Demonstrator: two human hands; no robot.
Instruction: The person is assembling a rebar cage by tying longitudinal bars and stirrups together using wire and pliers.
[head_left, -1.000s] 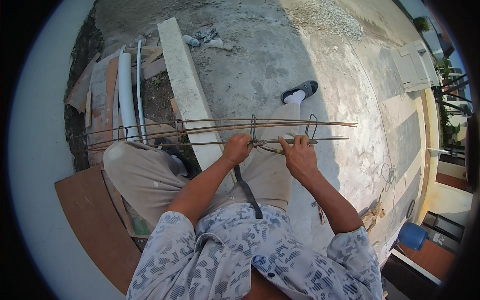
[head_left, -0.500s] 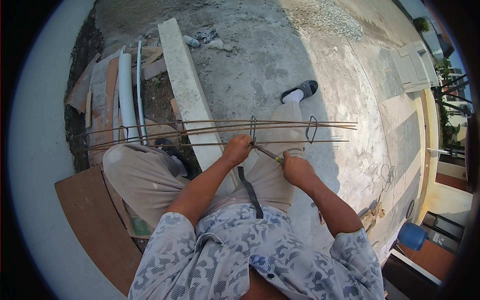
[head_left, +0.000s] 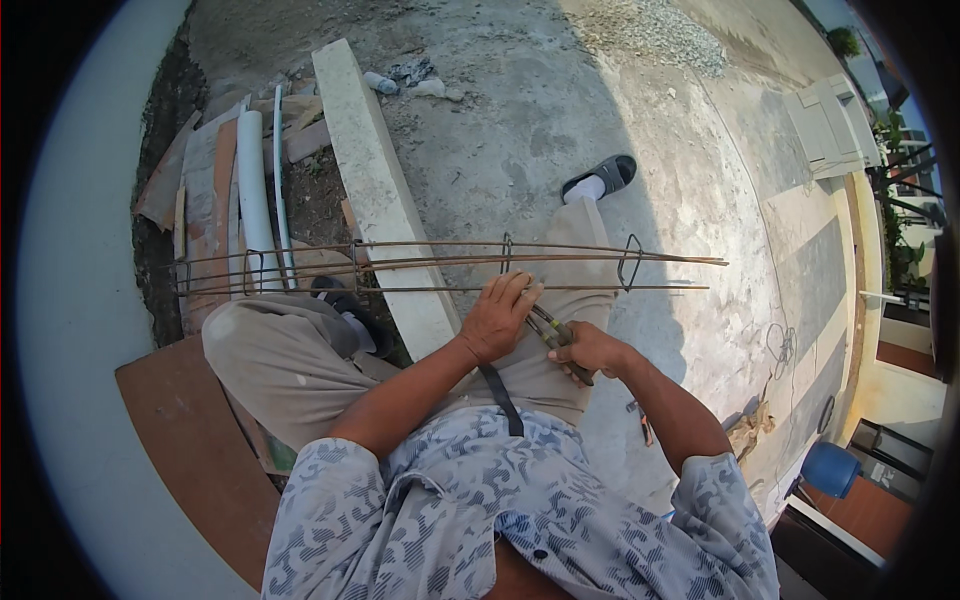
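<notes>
A long, narrow cage of rusty steel bars (head_left: 450,261) with bent-wire stirrups (head_left: 622,272) lies crosswise over my thighs. My left hand (head_left: 497,318) is at the lower bar, beneath a stirrup, with its fingers curled together. Whatever those fingers pinch is hidden. In my right hand (head_left: 590,350) is a pair of pincers (head_left: 544,322) with yellow-green marks, its handles spread apart. The jaws point up toward the left fingers, which cover them.
Beneath the cage runs a pale concrete beam (head_left: 365,165). White pipes (head_left: 252,195) and boards (head_left: 195,450) lie to the left. An orange-handled tool (head_left: 645,425) rests on the ground at right. Gravel (head_left: 655,35) is heaped far off; a blue drum (head_left: 830,470) stands right.
My right hand has drawn the pincers down toward me, and their handles have spread. My left hand has shifted slightly right and down. The cage's right end has moved a little to the right.
</notes>
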